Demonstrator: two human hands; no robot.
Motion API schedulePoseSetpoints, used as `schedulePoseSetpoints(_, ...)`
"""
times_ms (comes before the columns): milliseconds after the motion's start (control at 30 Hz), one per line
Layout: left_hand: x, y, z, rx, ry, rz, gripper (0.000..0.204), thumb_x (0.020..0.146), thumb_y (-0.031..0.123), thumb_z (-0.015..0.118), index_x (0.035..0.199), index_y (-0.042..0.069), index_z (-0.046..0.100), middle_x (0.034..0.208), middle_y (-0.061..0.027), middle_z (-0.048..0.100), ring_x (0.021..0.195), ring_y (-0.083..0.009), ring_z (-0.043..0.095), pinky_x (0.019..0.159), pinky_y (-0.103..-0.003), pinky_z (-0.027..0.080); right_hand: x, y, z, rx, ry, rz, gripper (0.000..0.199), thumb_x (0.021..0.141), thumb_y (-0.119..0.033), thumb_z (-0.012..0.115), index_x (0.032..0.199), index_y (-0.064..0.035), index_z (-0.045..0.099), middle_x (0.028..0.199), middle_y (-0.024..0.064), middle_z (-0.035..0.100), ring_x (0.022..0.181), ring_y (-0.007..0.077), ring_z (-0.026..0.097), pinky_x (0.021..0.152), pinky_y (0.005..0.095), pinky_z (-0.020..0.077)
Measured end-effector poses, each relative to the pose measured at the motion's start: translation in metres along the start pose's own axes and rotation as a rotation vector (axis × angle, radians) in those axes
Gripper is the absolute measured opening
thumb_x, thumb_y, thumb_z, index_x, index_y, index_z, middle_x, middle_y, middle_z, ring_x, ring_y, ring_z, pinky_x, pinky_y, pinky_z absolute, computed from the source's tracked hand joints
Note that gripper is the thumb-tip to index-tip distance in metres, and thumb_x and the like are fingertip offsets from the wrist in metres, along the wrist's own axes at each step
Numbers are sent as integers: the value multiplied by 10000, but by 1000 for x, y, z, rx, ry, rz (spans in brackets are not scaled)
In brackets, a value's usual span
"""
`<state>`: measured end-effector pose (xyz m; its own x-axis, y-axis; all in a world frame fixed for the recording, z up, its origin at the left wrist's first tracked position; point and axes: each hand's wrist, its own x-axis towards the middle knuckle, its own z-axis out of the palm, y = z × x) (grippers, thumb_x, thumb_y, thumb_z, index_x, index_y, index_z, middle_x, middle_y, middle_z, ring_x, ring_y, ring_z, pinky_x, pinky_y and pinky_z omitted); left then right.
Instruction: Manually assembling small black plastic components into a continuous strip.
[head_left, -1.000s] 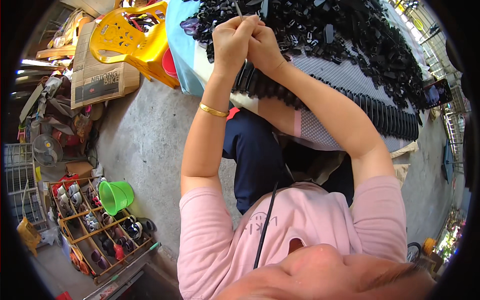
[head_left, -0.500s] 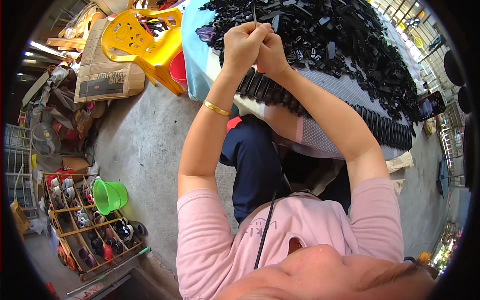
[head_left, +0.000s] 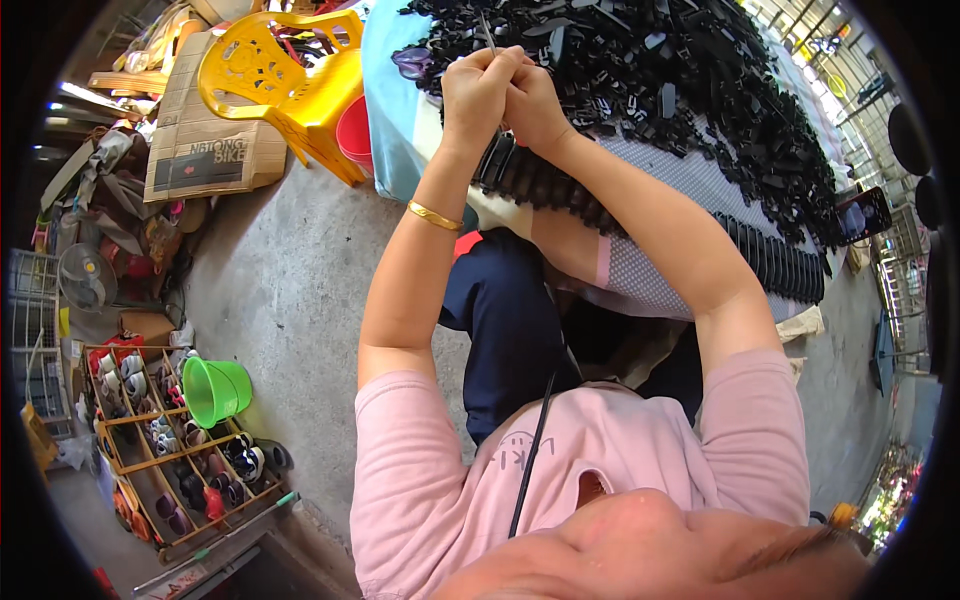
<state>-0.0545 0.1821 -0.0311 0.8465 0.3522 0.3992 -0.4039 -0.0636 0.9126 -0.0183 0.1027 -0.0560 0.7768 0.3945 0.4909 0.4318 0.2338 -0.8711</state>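
Where both sets of fingers meet, the left hand (head_left: 478, 92) and right hand (head_left: 532, 105) are curled shut together around one thin dark part (head_left: 487, 32), probably a strip, its tip rising above the knuckles. Both hands hover over a table (head_left: 650, 175) heaped with small black plastic pieces (head_left: 700, 90), too many to count. One red bucket (head_left: 355, 135) stands under one yellow chair (head_left: 280, 75); its contents are hidden. One green bucket (head_left: 215, 390) lies beside a shoe rack (head_left: 160, 460).

Yellow chair (head_left: 290, 80), black plastic parts (head_left: 700, 90)
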Motion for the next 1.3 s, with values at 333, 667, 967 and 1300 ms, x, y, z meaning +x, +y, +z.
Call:
schedulePoseSetpoints(333,2,10,-8,77,42,45,247,784,227,600,739,-1,682,553,-39,591,469,-76,517,391,-234,403,5,2,13,79,0,-28,279,836,-194,532,691,41,575,557,32,551,551,65,507,484,244,405)
schedulePoseSetpoints(667,5,8,-15,9,18,-50,267,790,234,596,761,-17,684,616,-51,619,573,-90,556,525,-233,444,8,0,16,97,-46,14,272,848,-175,532,678,30,588,557,8,537,534,69,503,478,231,397)
schedulePoseSetpoints(967,18,2,-27,134,33,37,282,771,256,587,762,-8,684,601,-45,611,549,-89,551,486,-237,437,20,18,32,137,33,-3,283,831,-179,539,672,51,575,564,11,560,525,69,507,459,234,382)
schedulePoseSetpoints(1300,23,4,-19,143,-94,-5,281,877,232,538,903,-12,674,826,-56,657,787,-107,588,730,-222,448,17,-3,17,-27,75,29,328,771,-281,565,689,36,586,626,173,601,617,220,627,560,361,463)
